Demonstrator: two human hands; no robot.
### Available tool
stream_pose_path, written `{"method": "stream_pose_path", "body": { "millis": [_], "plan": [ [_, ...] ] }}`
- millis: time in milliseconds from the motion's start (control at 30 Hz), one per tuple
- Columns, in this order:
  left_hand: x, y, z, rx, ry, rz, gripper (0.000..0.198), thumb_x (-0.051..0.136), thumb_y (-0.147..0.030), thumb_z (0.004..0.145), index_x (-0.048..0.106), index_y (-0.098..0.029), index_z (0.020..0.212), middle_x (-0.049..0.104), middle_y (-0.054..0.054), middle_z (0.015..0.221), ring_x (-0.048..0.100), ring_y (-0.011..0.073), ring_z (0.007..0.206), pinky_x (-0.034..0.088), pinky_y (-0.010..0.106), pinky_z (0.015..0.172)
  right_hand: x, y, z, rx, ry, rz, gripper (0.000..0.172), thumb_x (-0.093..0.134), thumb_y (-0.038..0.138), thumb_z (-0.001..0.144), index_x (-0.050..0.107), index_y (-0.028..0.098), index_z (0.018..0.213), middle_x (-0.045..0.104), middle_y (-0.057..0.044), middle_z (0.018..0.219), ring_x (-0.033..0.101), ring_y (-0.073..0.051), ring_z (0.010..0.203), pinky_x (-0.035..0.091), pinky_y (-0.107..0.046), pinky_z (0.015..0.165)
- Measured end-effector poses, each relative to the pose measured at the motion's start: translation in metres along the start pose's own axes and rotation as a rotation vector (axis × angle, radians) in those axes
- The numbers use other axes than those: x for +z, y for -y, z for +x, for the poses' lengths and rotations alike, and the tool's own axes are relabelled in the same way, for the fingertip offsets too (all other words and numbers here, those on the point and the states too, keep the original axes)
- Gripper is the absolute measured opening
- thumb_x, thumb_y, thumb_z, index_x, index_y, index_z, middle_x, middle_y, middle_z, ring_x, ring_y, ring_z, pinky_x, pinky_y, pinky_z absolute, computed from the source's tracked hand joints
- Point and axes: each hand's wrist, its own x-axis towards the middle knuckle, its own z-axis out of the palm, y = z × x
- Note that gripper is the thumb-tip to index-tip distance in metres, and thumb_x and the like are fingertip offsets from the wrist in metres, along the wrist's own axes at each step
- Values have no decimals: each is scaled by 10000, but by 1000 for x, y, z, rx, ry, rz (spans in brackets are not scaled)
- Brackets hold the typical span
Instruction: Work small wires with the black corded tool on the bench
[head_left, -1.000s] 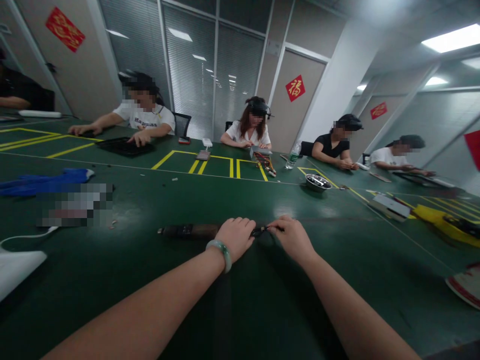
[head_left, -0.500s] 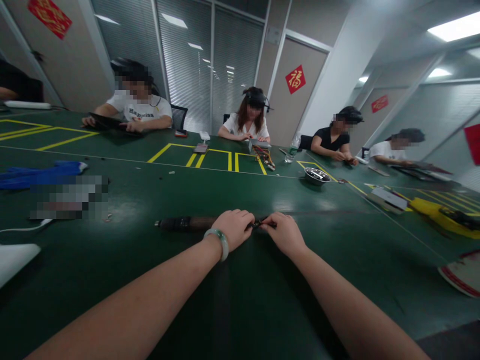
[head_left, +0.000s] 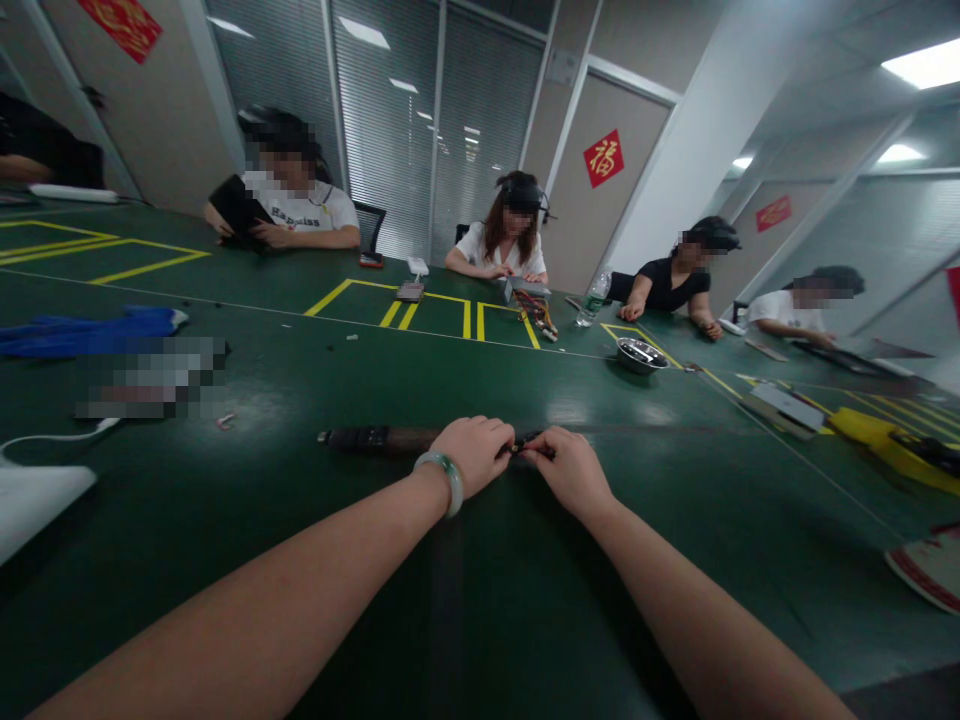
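A long dark cylindrical tool, by its look an inline electric screwdriver (head_left: 409,440), lies across the green table with its metal tip to the left. My left hand (head_left: 474,455), with a pale green bangle at the wrist, is closed over the tool's right part. At that right end my right hand (head_left: 574,470) pinches a small dark piece with its thumb and fingers. A tiny brassy spot shows between the two hands. Fingers and knuckles hide most of that end, so I cannot tell whether the piece is joined to the tool.
Blue gloves (head_left: 97,330) and a white object (head_left: 41,510) lie at the left. Ahead are a steel bowl (head_left: 641,355) and a plastic bottle (head_left: 594,298). A white box (head_left: 784,408) and a yellow item (head_left: 874,435) are at the right. Several people work across the table.
The whole view has shifted slightly. My hands keep nearly the same grip at the tool's right end. Across the table, one person has tilted a dark flat object upright; another's hands have moved apart.
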Motion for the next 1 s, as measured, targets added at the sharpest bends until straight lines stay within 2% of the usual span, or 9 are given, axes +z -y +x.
{"method": "stream_pose_path", "body": {
  "millis": [300,500,600,700,767,833,1000],
  "plan": [
    [2,-1,1,2,20,18,92,518,-275,873,585,-220,902,623,17,916,576,195,851,442,333,744,2,1,2,-97,-13,-117,102,592,276,877,681,226,887,655,-18,891,583,-158,835,358,-323,794],
    [2,-1,1,5,26,32,85,513,-268,874,567,-216,913,631,20,908,591,192,851,442,331,777,10,-8,8,-144,-20,-95,132,569,273,890,691,225,907,628,-25,892,583,-151,845,410,-294,795],
    [-1,-3,0,-14,26,25,111,519,-265,867,539,-220,967,633,18,914,602,190,848,449,320,751,13,-8,11,-157,-13,-57,140,541,212,891,679,212,865,634,-33,1008,589,-141,897,435,-277,817],
    [-3,-5,-1,-64,30,6,177,539,-264,853,504,-224,1022,638,18,907,616,192,832,454,309,714,14,-4,12,-164,35,-136,183,491,152,897,643,219,974,629,-38,1132,585,-156,988,430,-301,860],
    [-4,-6,-1,-88,39,-7,188,549,-265,849,491,-226,1023,641,19,910,623,195,831,456,309,711,13,-1,13,-158,89,-237,185,474,151,905,599,203,1031,655,-50,1067,601,-172,921,434,-304,806],
    [-4,-6,0,-94,44,-14,181,555,-262,849,482,-228,1012,642,19,919,626,200,840,459,316,720,12,1,14,-161,126,-306,138,464,166,917,568,187,1004,666,-51,963,601,-178,828,426,-294,747],
    [-4,-6,-1,-89,45,14,215,581,-252,835,474,-222,1020,642,34,928,623,223,874,467,354,772,10,6,17,-217,166,-391,124,417,151,929,538,180,933,625,-58,912,569,-187,818,389,-299,770]
  ]
}}
